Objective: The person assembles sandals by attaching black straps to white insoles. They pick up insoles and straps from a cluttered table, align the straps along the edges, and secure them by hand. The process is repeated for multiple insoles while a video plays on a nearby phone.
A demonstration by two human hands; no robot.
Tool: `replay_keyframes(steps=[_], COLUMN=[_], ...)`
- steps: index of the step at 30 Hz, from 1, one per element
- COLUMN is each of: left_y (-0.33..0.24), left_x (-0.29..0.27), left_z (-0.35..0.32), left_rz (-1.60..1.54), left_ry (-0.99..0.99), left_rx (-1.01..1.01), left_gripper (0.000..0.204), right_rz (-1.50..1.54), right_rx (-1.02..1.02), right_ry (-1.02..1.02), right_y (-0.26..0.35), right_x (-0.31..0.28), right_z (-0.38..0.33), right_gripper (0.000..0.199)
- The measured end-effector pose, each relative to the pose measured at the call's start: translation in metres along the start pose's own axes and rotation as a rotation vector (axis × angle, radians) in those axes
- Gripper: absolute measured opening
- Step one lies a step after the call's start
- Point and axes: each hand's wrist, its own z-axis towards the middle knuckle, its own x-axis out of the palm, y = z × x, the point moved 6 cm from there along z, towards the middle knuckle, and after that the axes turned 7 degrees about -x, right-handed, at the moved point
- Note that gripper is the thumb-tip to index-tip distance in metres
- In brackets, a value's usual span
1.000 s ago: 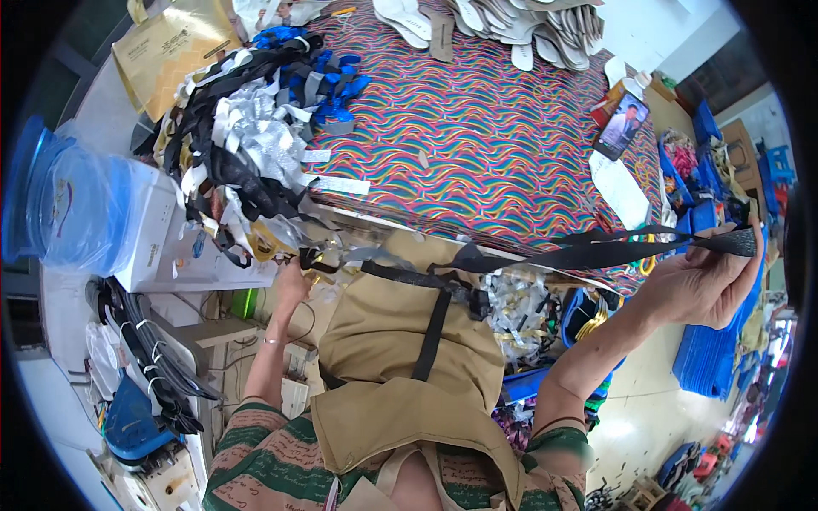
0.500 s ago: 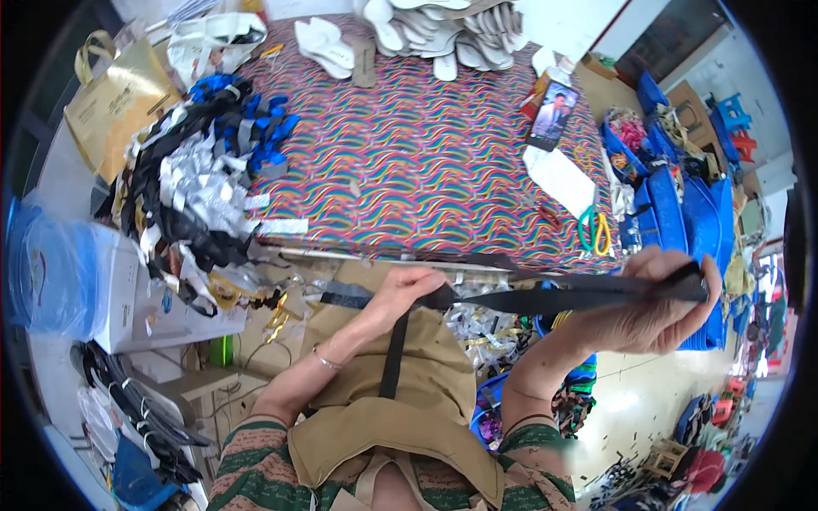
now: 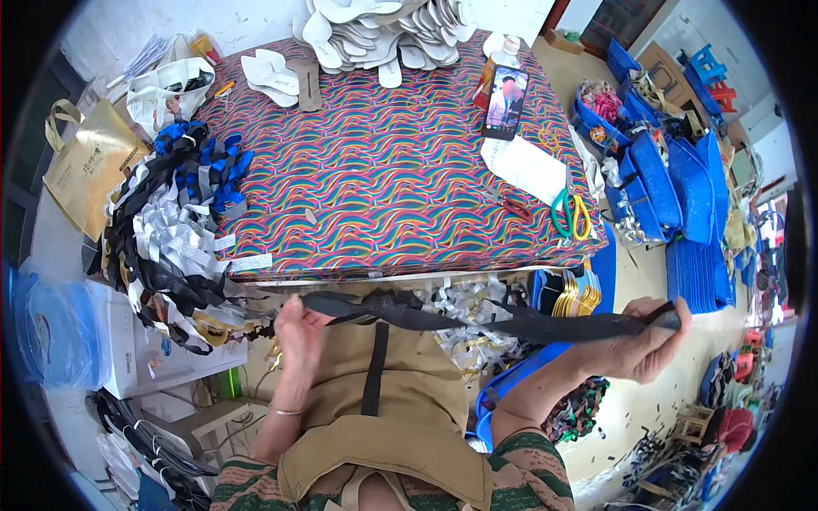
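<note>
Between the two hands, across the far end of the tan apron (image 3: 426, 366), black strips (image 3: 554, 329) stretch nearly level, long axis from nine o'clock to three, dipping slightly rightward. At three, the right hand (image 3: 652, 345) clamps their end, thumb against fingers; at nine, the left hand (image 3: 300, 336) meets the other end, too blurred to tell whether it grips. Toward twelve, the near edge of the table (image 3: 375, 204) runs roughly parallel, its cloth spreading between tangled ribbons (image 3: 183, 243) at ten and scissors (image 3: 574, 211) at one. Pale floor (image 3: 630, 400) extends at four.
</note>
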Motion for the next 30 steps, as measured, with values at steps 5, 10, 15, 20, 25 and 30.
replay_keyframes(steps=[5,10,15,20,25,30], left_y=[-0.016,-0.032,-0.027,-0.024,-0.045,-0.061], left_x=[-0.112,-0.187,-0.246,-0.31,-0.395,-0.425], left_z=[0.022,0.033,0.054,0.068,0.068,0.071], left_rz=[-0.203,-0.264,-0.287,-0.422,-0.376,-0.297], left_ry=[-0.159,-0.42,-0.551,-0.616,-0.731,-0.715], left_rx=[-0.023,-0.047,-0.043,0.051,0.062,0.026], left_gripper=[0.027,0.025,0.021,0.017,0.017,0.02], right_rz=[-0.21,-0.158,-0.19,-0.573,-0.755,-0.467], right_rx=[0.076,0.182,0.149,-0.101,-0.136,-0.096], right_ry=[0.084,0.151,0.243,0.349,0.397,0.37], right_y=[-0.052,-0.116,-0.192,-0.256,-0.318,-0.295], right_x=[-0.003,-0.013,-0.028,-0.052,-0.094,-0.07], right_z=[0.022,0.035,0.056,0.101,0.154,0.147], right_gripper=[0.027,0.026,0.026,0.024,0.026,0.026])
